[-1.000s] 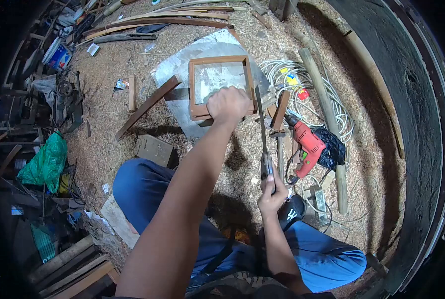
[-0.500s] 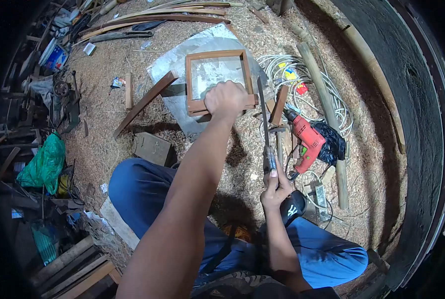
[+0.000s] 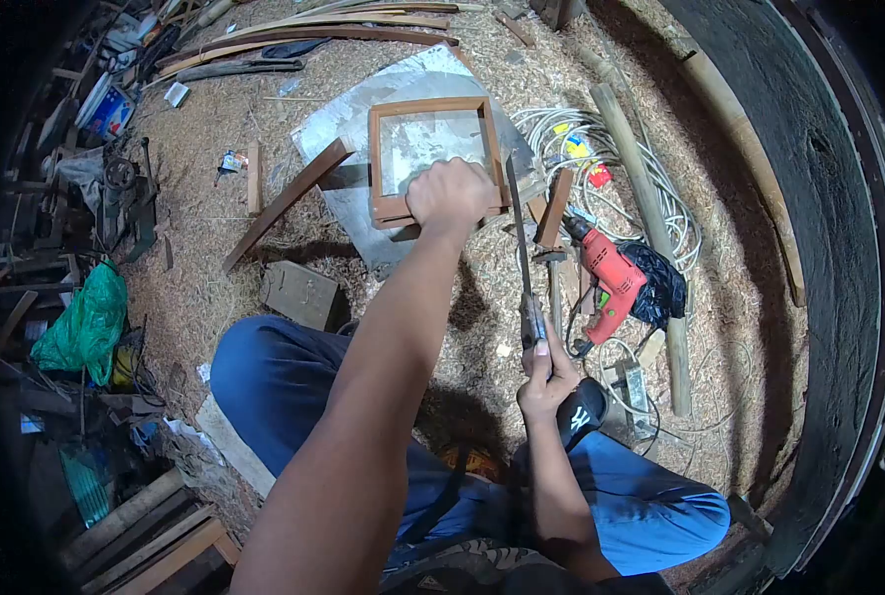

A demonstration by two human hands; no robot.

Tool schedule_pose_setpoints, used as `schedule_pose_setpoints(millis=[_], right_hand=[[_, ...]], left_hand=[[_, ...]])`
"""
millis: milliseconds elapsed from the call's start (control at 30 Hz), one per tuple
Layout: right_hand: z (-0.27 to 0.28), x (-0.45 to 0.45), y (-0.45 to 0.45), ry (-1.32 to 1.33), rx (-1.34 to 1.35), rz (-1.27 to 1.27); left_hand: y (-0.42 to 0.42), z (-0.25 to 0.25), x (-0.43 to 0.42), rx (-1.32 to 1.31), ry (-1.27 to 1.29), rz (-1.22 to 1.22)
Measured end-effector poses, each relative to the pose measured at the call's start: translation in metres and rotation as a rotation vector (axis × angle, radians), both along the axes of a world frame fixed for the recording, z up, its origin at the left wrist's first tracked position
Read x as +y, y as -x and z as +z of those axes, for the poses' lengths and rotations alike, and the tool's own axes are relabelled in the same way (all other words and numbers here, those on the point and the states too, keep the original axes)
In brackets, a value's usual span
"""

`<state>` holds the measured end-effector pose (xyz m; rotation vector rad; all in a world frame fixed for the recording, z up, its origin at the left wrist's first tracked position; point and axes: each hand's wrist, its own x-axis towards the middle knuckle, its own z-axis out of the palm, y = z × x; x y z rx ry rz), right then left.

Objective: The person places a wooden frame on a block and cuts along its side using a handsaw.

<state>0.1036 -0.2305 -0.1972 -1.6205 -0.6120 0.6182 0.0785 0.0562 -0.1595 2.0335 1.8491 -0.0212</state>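
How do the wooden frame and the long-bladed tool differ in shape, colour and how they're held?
Shape: the wooden frame is an open rectangle, while the long-bladed tool is long and narrow. Colour: the frame is brown, while the tool is mostly dark grey. Hold: the left hand closes over the frame's near side, while the right hand grips the tool's near end. Shared: each has one hand on it.

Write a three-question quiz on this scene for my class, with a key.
1. True or false: the left hand is on the frame.
2. Choose one. The right hand holds:
a) a brush
b) a saw
c) a rope
3. Fill in the colour: the drill is mostly ____.

Key: 1. True. 2. b. 3. Red.
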Motion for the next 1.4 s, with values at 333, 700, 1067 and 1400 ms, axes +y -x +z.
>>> schedule_pose_setpoints(millis=[333, 700, 1067, 1400], right_hand=[[-0.01, -0.005, 0.0, -0.028, 0.024, 0.004], [-0.002, -0.005, 0.006, -0.023, 0.016, -0.023], [0.007, -0.001, 0.0, 0.099, 0.028, 0.046], [0.003, 0.009, -0.007, 0.116, 0.024, 0.054]], left_hand=[[-0.001, 0.009, -0.001, 0.014, 0.022, -0.003], [-0.001, 0.008, -0.002, 0.01, 0.023, 0.001], [-0.001, 0.005, -0.003, -0.001, -0.01, 0.006], [-0.001, 0.008, -0.002, 0.016, 0.002, -0.007]])
